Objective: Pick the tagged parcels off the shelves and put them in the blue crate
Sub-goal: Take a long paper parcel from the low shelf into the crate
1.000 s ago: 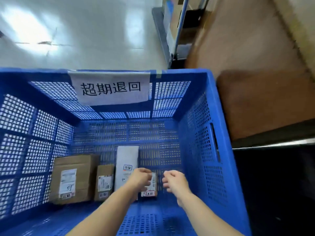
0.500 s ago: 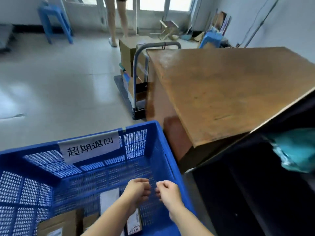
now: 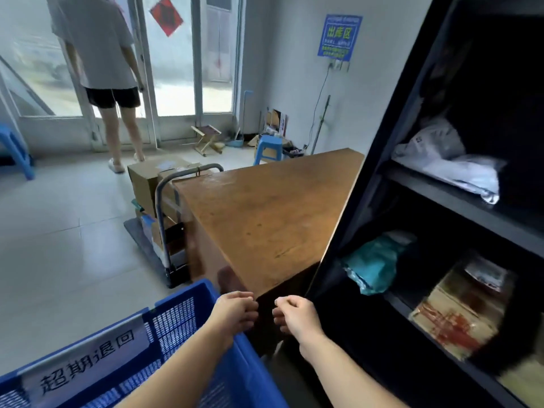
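Observation:
The blue crate (image 3: 173, 325) with a white paper label fills the bottom left; its contents are out of view. My left hand (image 3: 234, 315) hovers past the crate's right rim, fingers curled, holding nothing. My right hand (image 3: 294, 318) is beside it, also curled and empty, close to the dark shelf unit (image 3: 368, 178) on the right. On the shelves lie a white plastic mailer (image 3: 447, 169), a teal bag parcel (image 3: 374, 266) one level lower, and a cardboard box with red print (image 3: 453, 316) beside it.
A brown wooden desk (image 3: 265, 216) stands straight ahead between crate and shelves. A trolley stacked with cardboard boxes (image 3: 164, 207) is left of it. A person (image 3: 103, 69) stands at the glass doors. Blue stools (image 3: 266, 147) sit on the tiled floor.
The view has swung up and right, from inside the crate to the desk and shelves. Both hands have come out of the crate, empty, and moved toward the shelf unit.

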{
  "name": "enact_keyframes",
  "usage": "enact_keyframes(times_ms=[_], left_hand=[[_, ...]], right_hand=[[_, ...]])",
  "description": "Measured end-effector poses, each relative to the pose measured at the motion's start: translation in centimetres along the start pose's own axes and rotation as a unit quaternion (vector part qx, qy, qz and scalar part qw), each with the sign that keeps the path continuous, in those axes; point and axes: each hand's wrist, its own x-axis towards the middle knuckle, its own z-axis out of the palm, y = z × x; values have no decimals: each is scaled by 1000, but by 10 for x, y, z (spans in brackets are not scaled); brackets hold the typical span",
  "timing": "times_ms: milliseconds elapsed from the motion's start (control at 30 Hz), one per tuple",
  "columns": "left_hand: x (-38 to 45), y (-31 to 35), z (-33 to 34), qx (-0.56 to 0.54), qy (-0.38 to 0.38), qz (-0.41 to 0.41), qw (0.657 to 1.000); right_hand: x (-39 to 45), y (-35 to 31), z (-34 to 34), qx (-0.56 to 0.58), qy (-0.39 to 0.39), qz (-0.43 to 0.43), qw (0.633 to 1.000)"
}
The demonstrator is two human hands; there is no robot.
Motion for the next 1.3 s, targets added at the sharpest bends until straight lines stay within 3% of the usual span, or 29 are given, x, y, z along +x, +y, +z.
enact_keyframes(times_ms=[500, 833, 1300], left_hand=[[-17, 52, 167, 76, -128, 58, 987], [11, 52, 268, 95, -129, 69, 985], [122, 53, 352, 194, -126, 52, 971]], right_hand=[[-18, -48, -162, 71, 132, -50, 987], [18, -46, -250, 90, 144, -29, 985], [112, -44, -305, 120, 146, 41, 981]])
